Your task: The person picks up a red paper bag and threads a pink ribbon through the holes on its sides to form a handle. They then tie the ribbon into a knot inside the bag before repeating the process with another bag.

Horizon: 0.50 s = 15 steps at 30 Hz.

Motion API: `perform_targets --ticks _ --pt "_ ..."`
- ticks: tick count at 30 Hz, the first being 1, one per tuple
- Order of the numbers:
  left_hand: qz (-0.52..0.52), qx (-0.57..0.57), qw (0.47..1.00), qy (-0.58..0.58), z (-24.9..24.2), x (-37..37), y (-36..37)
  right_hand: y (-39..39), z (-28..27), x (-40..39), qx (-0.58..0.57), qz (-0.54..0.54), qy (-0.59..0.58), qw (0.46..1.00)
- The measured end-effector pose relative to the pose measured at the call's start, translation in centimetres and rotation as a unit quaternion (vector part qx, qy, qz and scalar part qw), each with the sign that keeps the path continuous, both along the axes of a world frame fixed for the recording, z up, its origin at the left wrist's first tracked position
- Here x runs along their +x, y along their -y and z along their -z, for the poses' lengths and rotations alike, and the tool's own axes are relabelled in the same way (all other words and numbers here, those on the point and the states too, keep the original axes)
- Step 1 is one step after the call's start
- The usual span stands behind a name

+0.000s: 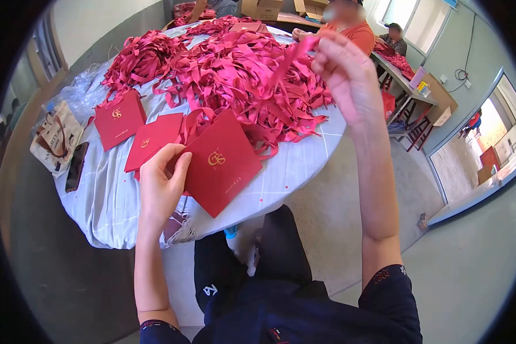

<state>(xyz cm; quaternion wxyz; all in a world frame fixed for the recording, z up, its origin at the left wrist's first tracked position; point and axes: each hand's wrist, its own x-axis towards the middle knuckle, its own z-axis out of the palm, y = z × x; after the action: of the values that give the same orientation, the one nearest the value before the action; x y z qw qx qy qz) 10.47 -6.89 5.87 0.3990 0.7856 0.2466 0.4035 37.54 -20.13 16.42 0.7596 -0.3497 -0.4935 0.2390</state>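
Observation:
My left hand point(165, 175) pinches the left edge of a red paper bag point(223, 163) with a gold emblem, tilted over the table's front edge. My right hand point(344, 71) is raised at the upper right, its fingers closed on a pink-red ribbon point(288, 64) that hangs down to the left. Behind the bag a large heap of red ribbons point(235, 74) covers much of the cloth-covered table point(295, 166). More red bags point(151, 140) lie left of the held one, and another red bag point(119, 120) is farther left.
A phone point(77, 166) and a cloth bag point(57, 137) lie at the table's left edge, near clear plastic point(77, 92). A person in orange point(358, 34) is across the table; another person point(394, 39) sits farther back. Cardboard boxes point(262, 8) stand behind.

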Motion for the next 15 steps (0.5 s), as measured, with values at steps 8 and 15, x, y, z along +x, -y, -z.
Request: perform_targets --ticks 8,15 --pt "-0.049 0.086 0.994 -0.037 -0.8 0.4 1.1 2.6 -4.5 -4.0 0.133 0.110 0.027 0.985" --pt "0.007 0.037 0.998 -0.043 -0.9 0.4 0.4 2.1 1.2 -5.9 -0.041 -0.106 0.083 0.990"
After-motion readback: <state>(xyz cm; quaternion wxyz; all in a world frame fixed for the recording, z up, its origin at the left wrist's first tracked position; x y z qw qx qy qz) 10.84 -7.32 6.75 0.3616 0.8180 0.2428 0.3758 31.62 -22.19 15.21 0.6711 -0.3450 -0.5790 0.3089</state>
